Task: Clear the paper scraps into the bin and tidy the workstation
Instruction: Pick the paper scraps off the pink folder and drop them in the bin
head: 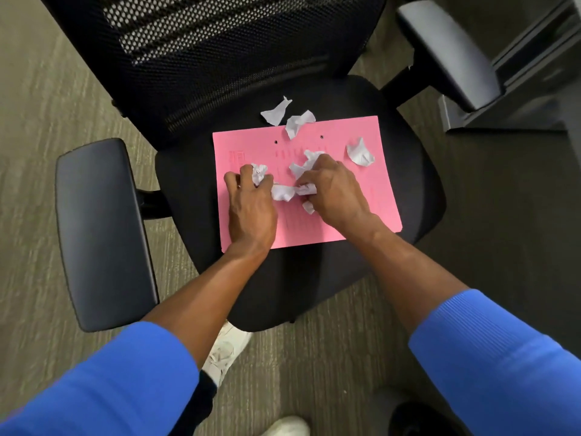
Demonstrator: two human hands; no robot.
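Note:
A pink folder [352,133] lies on the black seat of an office chair [418,184]. Several crumpled white paper scraps are strewn over it. My left hand [250,209] rests on the folder's left half, fingers curled around a scrap [259,173]. My right hand [334,190] lies across the middle, fingers closed on a scrap [306,189], with more scraps under it. A loose scrap [283,193] sits between both hands. Other scraps lie apart: one at the folder's right [360,153], one on its top edge [298,122], one on the seat behind it [276,112].
The chair has a mesh backrest [204,42] and padded armrests at left [100,231] and right [449,48]. Grey carpet [41,121] surrounds it. A dark cabinet [534,73] stands at the upper right. My white shoes [226,350] are below the seat. No bin is in view.

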